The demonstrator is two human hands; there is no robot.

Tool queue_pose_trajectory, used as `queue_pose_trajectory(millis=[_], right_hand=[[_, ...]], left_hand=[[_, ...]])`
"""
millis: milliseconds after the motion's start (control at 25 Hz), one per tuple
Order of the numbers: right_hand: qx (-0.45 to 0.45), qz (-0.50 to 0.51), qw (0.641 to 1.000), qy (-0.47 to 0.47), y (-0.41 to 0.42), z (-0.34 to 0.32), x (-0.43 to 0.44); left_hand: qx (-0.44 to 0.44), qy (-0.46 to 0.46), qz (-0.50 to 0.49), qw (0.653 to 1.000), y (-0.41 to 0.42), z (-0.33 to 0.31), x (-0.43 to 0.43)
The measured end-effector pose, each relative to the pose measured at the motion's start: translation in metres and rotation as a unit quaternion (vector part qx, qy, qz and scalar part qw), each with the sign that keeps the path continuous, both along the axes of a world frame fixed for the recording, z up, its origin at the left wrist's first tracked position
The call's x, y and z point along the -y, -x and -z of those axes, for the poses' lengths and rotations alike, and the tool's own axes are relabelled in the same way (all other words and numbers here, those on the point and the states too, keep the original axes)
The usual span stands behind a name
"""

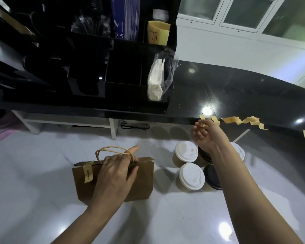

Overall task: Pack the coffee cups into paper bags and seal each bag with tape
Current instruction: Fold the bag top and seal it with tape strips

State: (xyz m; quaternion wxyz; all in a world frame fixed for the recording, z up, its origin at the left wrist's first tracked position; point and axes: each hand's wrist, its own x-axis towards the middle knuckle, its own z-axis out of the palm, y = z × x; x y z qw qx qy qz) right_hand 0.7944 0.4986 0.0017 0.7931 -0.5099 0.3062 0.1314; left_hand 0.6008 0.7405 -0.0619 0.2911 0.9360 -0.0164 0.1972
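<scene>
Head view: a brown paper bag (141, 178) stands on the white tabletop (33, 182), with a sealing strip (88, 170) stuck over its folded top. The left hand (116, 171) grips the bag's top edge, fingers curled over it. Just right of the bag, lidded coffee cups (191, 176) cluster together. The right hand (206, 136) reaches up and pinches a tape strip (202, 118) hanging from the black ledge (236, 95).

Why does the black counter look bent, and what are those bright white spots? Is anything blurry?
Head view: the wide lens bows the black counter into a curve; the spots are lights glaring off it and off the white table; the right hand by the tape strips is slightly motion-blurred, the left hand gripping the paper bag sharper.
</scene>
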Motion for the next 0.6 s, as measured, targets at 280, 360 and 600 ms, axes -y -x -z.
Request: queue_pose_trajectory(millis=[280,360,600], right_hand=[[0.073,-0.062,0.991,0.099,0.007,-0.001,-0.005],[0.089,-0.096,0.986,0.106,0.018,-0.003,-0.012],[0.130,-0.217,0.951,0.179,0.081,-0.002,-0.038]], left_hand=[[0.011,-0.003,-0.001,1.000,-0.001,-0.003,0.001],[0.010,0.002,-0.006,1.000,0.000,-0.005,0.002],[-0.002,0.005,-0.020,1.000,-0.001,-0.009,0.003]])
